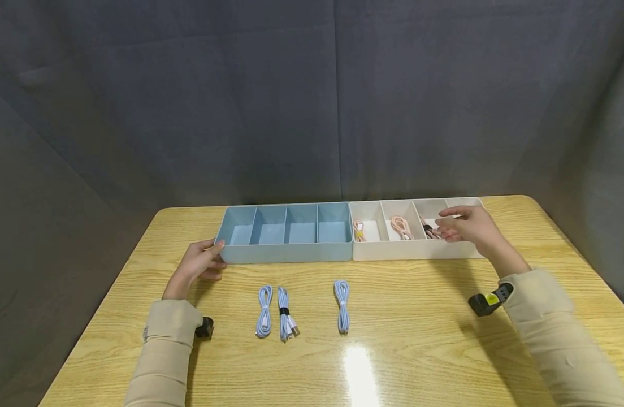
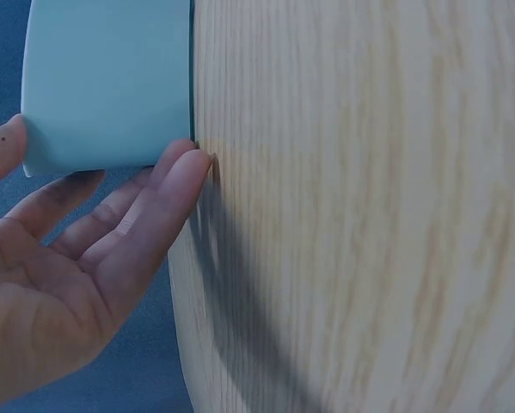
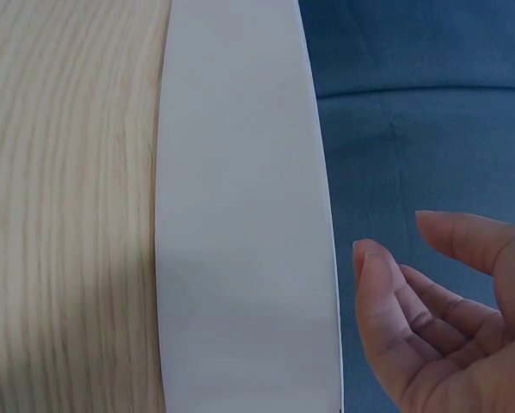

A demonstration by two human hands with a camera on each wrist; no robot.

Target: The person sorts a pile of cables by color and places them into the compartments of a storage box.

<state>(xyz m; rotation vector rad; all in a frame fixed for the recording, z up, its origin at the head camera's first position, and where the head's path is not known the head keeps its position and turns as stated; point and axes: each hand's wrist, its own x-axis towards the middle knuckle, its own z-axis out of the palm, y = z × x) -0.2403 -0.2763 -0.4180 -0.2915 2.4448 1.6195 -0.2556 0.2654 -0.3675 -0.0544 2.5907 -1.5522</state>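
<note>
My left hand [image 1: 200, 261] rests against the left end of a blue divided box [image 1: 286, 254], its thumb at the rim. In the left wrist view, the fingers [image 2: 145, 215] lie fairly straight along that end. My right hand [image 1: 467, 226] hovers over the right part of a white divided box [image 1: 419, 250], fingers loosely bent and nothing between them. Pink cables sit in the white box: a pink cable with a yellow tie [image 1: 359, 230], a pink cable bundle [image 1: 402, 227], and a pink cable with a black tie [image 1: 429, 229], partly hidden by the right hand.
On the wooden table [image 1: 414, 339], in front of the boxes, lie a blue cable bundle [image 1: 264, 311], a blue cable with a black tie [image 1: 284, 314] and another blue cable bundle [image 1: 342, 306]. The boxes stand end to end near the back edge. A dark curtain [image 1: 291, 102] hangs behind.
</note>
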